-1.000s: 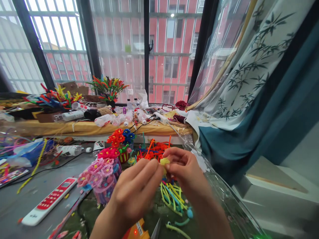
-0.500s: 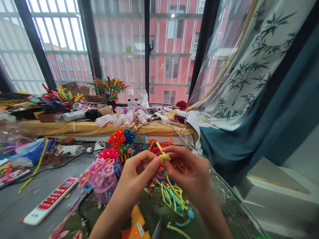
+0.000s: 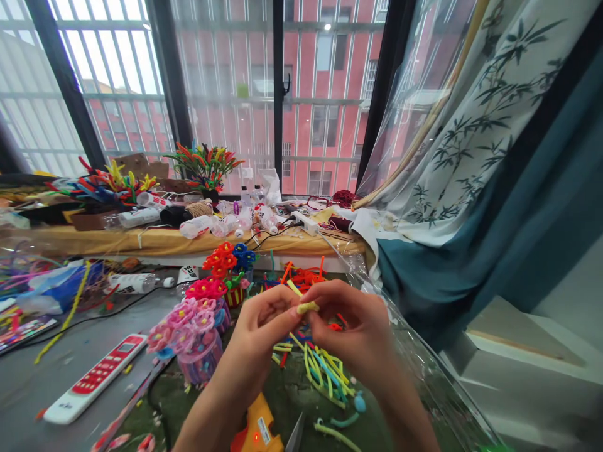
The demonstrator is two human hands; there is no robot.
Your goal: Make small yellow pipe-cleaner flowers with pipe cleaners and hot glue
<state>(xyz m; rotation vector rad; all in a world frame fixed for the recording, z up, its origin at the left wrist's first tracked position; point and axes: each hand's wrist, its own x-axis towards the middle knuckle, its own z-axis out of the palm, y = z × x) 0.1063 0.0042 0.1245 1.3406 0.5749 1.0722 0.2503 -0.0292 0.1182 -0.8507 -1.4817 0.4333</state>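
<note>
A pale yellow pipe cleaner (image 3: 307,307), coiled on itself with one end sticking up, is pinched between both hands at the centre. My left hand (image 3: 266,317) grips it from the left with thumb and finger closed. From the right, my right hand (image 3: 351,314) has its thumb and fingers closed on the same piece. Below them lie several loose yellow and blue pipe cleaners (image 3: 325,370). An orange glue gun (image 3: 259,427) with a small red light lies between my forearms, and a pointed metal blade (image 3: 296,433) shows beside it.
Pipe-cleaner flowers in pink (image 3: 193,326) and red (image 3: 220,260) stand left of my hands. A white and red remote control (image 3: 97,376) lies on the grey table. Orange pipe cleaners (image 3: 306,276) lie behind the hands. Plastic bottles (image 3: 200,226) crowd the windowsill. A curtain (image 3: 424,270) hangs right.
Both hands have dropped slightly and drawn closer together. The yellow piece has turned between the fingers, and its upright end now leans further left.
</note>
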